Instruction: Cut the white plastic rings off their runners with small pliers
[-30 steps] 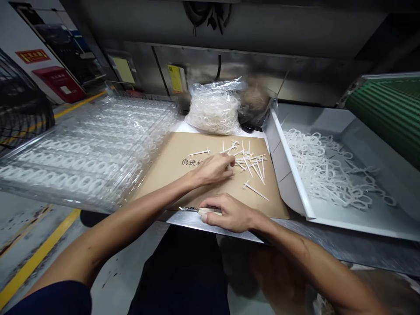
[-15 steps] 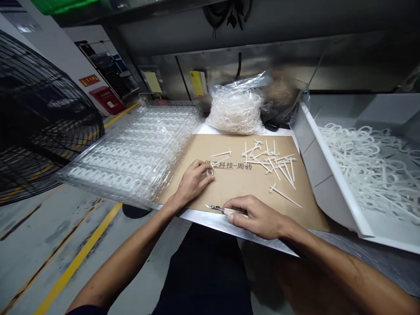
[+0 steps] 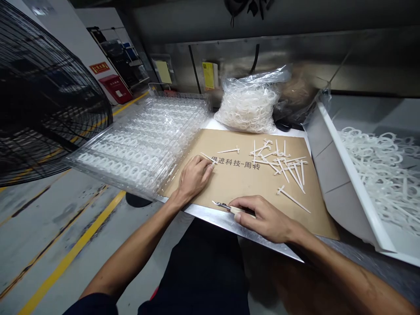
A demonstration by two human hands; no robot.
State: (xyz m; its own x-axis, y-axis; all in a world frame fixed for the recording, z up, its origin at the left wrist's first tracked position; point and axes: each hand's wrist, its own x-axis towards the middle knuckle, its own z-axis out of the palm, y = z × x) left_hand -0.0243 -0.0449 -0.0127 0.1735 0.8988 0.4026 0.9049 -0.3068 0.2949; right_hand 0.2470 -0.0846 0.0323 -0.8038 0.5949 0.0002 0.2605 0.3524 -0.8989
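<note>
My left hand (image 3: pixel 194 176) rests on the left part of a brown cardboard sheet (image 3: pixel 236 188), fingers closed on a small white plastic piece (image 3: pixel 207 157) with a thin stem. Part of that piece is hidden by the fingers. Close to the front edge, my right hand (image 3: pixel 262 216) grips a craft knife (image 3: pixel 225 205) by its pale handle, the blade pointing left. The blade and the white piece are apart. Several loose white plastic stems (image 3: pixel 293 170) lie in a heap on the right of the cardboard. One stem (image 3: pixel 228 151) lies alone farther back.
Left of the cardboard stands a clear plastic tray (image 3: pixel 144 144) with rows of white rings. A clear bag (image 3: pixel 249 105) of white rings sits behind. To the right, a white bin (image 3: pixel 357 183) holds many white looped parts. A black fan (image 3: pixel 49 96) stands far left.
My left hand has come from the stem heap to the cardboard's left side, carrying a white piece, which has turned in its fingers. The right hand keeps the knife. The view has swung left.
</note>
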